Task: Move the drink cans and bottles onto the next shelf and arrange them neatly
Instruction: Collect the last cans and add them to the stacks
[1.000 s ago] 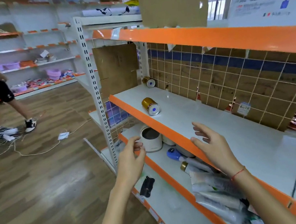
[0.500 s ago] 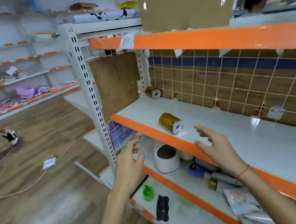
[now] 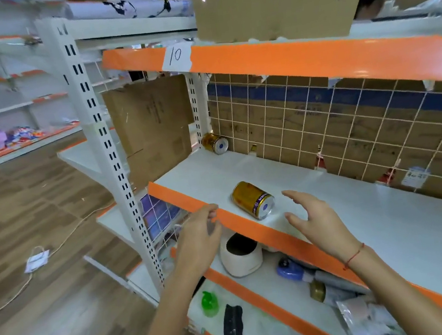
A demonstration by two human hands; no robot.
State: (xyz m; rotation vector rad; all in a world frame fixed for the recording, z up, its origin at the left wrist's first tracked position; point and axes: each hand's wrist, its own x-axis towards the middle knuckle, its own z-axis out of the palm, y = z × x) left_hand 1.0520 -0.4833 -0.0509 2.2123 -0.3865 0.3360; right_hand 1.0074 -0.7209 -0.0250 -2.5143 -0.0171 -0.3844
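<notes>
Overhead, paper tag (image 3: pixel 177 56) reads "10"

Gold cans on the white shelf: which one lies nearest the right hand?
The gold can near the orange front edge, just left of the right hand; the other gold can lies in the back corner.

White metal shelf (image 3: pixel 391 229) with orange front edge. Gold cylindrical drink can (image 3: pixel 253 200) lying on side near front edge. Second gold can (image 3: pixel 214 143) lying in back left corner. Left hand (image 3: pixel 200 240) at shelf edge, empty. Right hand (image 3: pixel 318 220) spread beside near can, not touching.
</notes>
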